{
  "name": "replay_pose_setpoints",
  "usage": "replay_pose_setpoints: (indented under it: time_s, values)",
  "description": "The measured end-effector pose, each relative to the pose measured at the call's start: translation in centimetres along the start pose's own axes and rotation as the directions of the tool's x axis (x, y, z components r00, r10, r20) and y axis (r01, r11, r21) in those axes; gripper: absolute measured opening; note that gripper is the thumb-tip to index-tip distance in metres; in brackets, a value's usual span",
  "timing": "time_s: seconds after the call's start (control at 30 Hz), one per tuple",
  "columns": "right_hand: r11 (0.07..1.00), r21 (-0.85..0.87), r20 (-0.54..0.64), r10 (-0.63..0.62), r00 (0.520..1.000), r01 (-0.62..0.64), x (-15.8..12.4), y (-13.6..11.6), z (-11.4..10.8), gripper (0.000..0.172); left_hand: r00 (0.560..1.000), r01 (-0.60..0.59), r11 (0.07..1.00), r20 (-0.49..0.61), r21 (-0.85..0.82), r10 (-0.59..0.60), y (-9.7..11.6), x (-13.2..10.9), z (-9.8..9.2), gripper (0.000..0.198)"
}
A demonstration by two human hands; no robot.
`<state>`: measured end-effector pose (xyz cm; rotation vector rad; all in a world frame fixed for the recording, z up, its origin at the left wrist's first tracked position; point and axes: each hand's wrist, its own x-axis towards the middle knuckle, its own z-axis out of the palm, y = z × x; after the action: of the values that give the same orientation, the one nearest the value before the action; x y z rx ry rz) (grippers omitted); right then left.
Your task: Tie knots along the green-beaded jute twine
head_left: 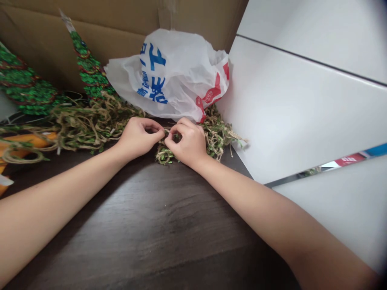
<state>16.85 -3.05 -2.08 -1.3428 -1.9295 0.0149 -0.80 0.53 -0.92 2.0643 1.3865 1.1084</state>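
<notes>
Leafy twine [165, 155] lies heaped in front of the white plastic bag [181, 72] on a dark wood-grain surface [169, 213]. Our left hand [139, 135] and right hand [189, 141], close together before the bag, each pinch it between thumb and fingers. Left of the bag we see two green tinsel trees [90, 72]; behind it, cardboard [121, 24].

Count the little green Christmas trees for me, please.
2: one tree cut off by the left edge, and a second tree between it and the plastic bag. Others could be hidden or out of view.
</notes>
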Motion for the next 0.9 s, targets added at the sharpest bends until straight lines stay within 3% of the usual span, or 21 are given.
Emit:
replay_pose_setpoints:
  time_s: [0.23,0.37,0.63,0.9]
  values:
    - [1.000,0.005,0.034,0.012,0.999,-0.012,0.10,0.35,0.01,0.014,0.998,-0.054,0.997,-0.013,0.048,0.055,0.13,-0.22,-0.05,0.018]
    - [0.998,-0.070,0.095,0.006,0.995,0.001,0.07,0.19,-0.19,0.024,0.997,-0.079,0.995,-0.018,0.066,0.081,0.07,-0.29,-0.07,0.019]
    - [0.987,-0.156,0.141,-0.006,0.990,0.028,0.01,-0.07,-0.27,0.022,0.988,-0.152,0.988,0.015,0.021,0.152,-0.05,-0.38,0.02,0.021]
    - [0.998,-0.041,0.076,-0.034,0.996,0.038,-0.06,-0.02,-0.23,0.017,0.998,-0.059,0.997,-0.026,0.043,0.060,0.13,-0.19,0.08,0.019]
